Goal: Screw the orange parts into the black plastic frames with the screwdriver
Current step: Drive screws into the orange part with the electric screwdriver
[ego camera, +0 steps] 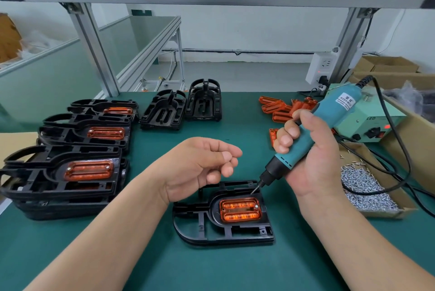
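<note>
The right hand [310, 149] gripped the screwdriver [329, 121] at a tilt, its bit just above the black frame [211, 231] at lower centre, probably aimed at the orange part [240, 209] seated there. The left hand [200, 163] hovered over the frame, loosely curled and seemingly empty. Finished stacks [70, 173] sat at the left and the screw box [367, 187] at the right, and nothing blocked the bit.

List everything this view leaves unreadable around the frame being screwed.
All in the head view:
1. The left hand grip: curled fingers hide whether it holds a screw.
2. The screwdriver bit tip: too small and dark against the black frame to show a screw.
3. Loose orange parts: some are hidden behind the right hand.
4. Stacked frames at left: upper ones cover the lower ones, so the count is unclear.
</note>
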A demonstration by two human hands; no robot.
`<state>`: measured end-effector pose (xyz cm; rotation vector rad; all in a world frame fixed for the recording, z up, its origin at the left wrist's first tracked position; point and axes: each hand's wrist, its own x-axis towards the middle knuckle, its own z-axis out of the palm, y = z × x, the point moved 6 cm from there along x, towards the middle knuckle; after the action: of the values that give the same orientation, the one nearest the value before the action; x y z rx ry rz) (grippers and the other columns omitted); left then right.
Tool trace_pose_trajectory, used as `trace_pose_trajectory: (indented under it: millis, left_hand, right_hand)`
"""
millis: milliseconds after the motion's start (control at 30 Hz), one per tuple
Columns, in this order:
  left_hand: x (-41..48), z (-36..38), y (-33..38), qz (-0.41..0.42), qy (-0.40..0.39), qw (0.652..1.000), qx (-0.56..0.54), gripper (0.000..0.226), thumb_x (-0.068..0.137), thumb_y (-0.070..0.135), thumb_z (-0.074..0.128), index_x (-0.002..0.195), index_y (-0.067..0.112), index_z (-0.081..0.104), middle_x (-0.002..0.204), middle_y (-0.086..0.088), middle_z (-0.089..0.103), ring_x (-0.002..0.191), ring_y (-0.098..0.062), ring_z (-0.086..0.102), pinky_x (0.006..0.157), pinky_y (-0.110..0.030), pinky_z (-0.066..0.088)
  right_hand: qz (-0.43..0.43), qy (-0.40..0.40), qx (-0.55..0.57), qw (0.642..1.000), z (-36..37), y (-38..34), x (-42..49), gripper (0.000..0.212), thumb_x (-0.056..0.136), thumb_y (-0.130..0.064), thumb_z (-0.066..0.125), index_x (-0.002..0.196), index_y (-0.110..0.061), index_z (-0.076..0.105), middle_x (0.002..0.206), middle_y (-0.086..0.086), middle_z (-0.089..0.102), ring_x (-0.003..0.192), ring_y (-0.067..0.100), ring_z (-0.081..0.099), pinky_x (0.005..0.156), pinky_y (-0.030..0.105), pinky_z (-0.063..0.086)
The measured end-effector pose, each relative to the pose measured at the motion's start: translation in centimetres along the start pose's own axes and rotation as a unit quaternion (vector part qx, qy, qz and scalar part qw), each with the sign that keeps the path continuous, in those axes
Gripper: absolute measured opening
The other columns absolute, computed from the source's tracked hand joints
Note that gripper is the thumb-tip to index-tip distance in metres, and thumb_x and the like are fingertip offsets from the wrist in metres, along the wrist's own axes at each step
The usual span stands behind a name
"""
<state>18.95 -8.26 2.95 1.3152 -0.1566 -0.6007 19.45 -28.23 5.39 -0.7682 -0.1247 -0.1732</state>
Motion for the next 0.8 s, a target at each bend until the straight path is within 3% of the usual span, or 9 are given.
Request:
trace_pose_trajectory:
  millis: [200, 367, 600, 700, 800]
  left_hand:
    - [0.1, -0.1, -0.1, 0.012, 0.012, 1.0, 0.0, 0.011, 0.098, 0.006, 0.068, 0.108, 0.004, 0.066, 0.091, -0.012, 0.073, 0.051, -0.006, 0.047, 0.038, -0.013, 0.031]
    - [0.0, -0.4, 0.2, 0.039, 0.033, 0.997, 0.05, 0.017, 0.083, 0.026, 0.08, 0.095, 0.014, 0.08, 0.088, -0.006, 0.073, 0.05, -0.006, 0.037, 0.042, -0.015, 0.028]
    - [-0.3, 0.3, -0.1, 0.03, 0.002, 0.991, 0.13, 0.016, 0.099, 0.008, 0.069, 0.111, 0.012, 0.078, 0.108, -0.012, 0.079, 0.05, -0.007, 0.031, 0.045, -0.016, 0.029]
    - [-0.2, 0.4, -0.1, 0.034, 0.002, 0.987, 0.156, 0.017, 0.096, 0.011, 0.071, 0.113, 0.01, 0.067, 0.106, -0.013, 0.08, 0.048, -0.006, 0.031, 0.044, -0.015, 0.03]
    - [-0.1, 0.5, -0.2, 0.042, 0.008, 0.984, 0.174, 0.013, 0.091, 0.015, 0.074, 0.103, 0.013, 0.07, 0.099, -0.013, 0.08, 0.046, -0.006, 0.032, 0.044, -0.015, 0.03]
  right_hand:
    - [-0.007, 0.002, 0.003, 1.0, -0.2, -0.2, 0.2, 0.007, 0.095, -0.02, 0.061, 0.089, -0.016, 0.059, 0.069, 0.0, 0.048, 0.056, 0.013, 0.05, 0.051, 0.024, 0.044]
    - [-0.022, 0.006, 0.01, 1.0, -0.3, -0.5, 0.1, 0.01, 0.099, -0.02, 0.057, 0.09, -0.016, 0.059, 0.071, -0.001, 0.048, 0.058, 0.012, 0.05, 0.053, 0.023, 0.044]
    - [-0.045, 0.016, 0.048, 0.998, -0.5, -1.5, 0.5, 0.015, 0.103, -0.022, 0.055, 0.091, -0.016, 0.059, 0.074, -0.002, 0.048, 0.063, 0.011, 0.049, 0.057, 0.021, 0.045]
    - [-0.046, 0.017, 0.055, 0.997, -0.6, -1.6, 0.6, 0.016, 0.103, -0.023, 0.056, 0.089, -0.016, 0.061, 0.074, -0.002, 0.049, 0.063, 0.011, 0.049, 0.057, 0.021, 0.046]
    - [-0.054, 0.016, 0.061, 0.997, -0.6, -1.8, 0.6, 0.02, 0.104, -0.024, 0.056, 0.087, -0.016, 0.062, 0.074, -0.002, 0.049, 0.063, 0.011, 0.05, 0.057, 0.021, 0.046]
